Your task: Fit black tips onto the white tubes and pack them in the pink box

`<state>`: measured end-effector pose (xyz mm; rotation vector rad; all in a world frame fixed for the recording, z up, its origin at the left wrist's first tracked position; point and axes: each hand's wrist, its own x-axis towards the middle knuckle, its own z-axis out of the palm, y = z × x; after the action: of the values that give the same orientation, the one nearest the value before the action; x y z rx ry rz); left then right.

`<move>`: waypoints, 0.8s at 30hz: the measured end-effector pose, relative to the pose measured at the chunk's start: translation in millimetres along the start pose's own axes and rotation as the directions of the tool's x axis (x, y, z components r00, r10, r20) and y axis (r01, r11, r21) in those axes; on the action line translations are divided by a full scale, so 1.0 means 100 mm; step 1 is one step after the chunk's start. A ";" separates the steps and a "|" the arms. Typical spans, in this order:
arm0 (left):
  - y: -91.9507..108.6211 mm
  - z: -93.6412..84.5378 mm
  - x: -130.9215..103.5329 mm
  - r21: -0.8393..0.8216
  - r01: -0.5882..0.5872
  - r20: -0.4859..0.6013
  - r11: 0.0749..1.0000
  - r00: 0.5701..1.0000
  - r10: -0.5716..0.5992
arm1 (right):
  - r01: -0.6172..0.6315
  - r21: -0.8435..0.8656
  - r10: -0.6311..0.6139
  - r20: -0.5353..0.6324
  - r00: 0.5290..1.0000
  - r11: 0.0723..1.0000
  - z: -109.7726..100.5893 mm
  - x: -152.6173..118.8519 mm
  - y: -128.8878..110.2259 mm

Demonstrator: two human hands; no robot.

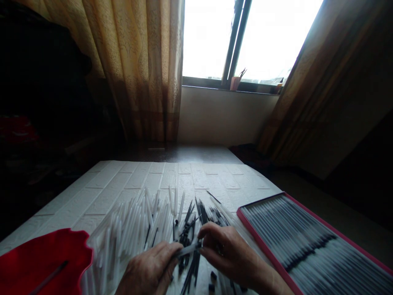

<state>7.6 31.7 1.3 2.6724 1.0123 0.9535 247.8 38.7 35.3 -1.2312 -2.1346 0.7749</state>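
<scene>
Dim room, daylight from a window [245, 37] behind tan curtains [138, 65]; white brick-patterned tabletop [172, 176] below. Left hand [150, 270] and right hand [229, 252] meet at the near edge, both closed in a fingertip pinch on one pale pen tube [188, 249], left at its near end, right at the far end. Tube lies nearly level, just above the table, between the two hands. Under and beyond it: scattered black refills and small caps [192, 229]. Left of those, a loose heap of white tubes [135, 229]. Far left, red scalloped tray [46, 258] with one dark stick in it. Right, pink-rimmed box [307, 241] packed with rows of pens.
</scene>
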 end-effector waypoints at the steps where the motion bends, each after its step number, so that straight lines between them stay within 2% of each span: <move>1: 0.00 0.00 0.00 0.002 -0.001 0.000 1.000 1.000 0.001 | 0.002 -0.001 -0.002 0.002 1.000 1.000 0.00 0.00 0.00; 11: 0.01 0.01 -0.01 -0.011 0.010 0.010 1.000 1.000 -0.010 | -0.008 -0.060 0.009 0.016 1.000 0.998 -0.01 0.01 -0.01; 18: 0.01 0.00 -0.01 -0.010 0.013 0.010 1.000 1.000 -0.013 | 0.011 0.002 -0.011 0.013 1.000 1.000 -0.01 -0.01 -0.02; 24: 0.00 0.00 -0.02 -0.021 0.028 0.027 0.999 0.999 -0.027 | -0.002 -0.036 0.003 0.011 1.000 0.999 0.00 0.00 -0.01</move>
<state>7.0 30.4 0.6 2.6399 1.0248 0.9157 247.1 38.6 35.8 -1.2509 -2.1650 0.7498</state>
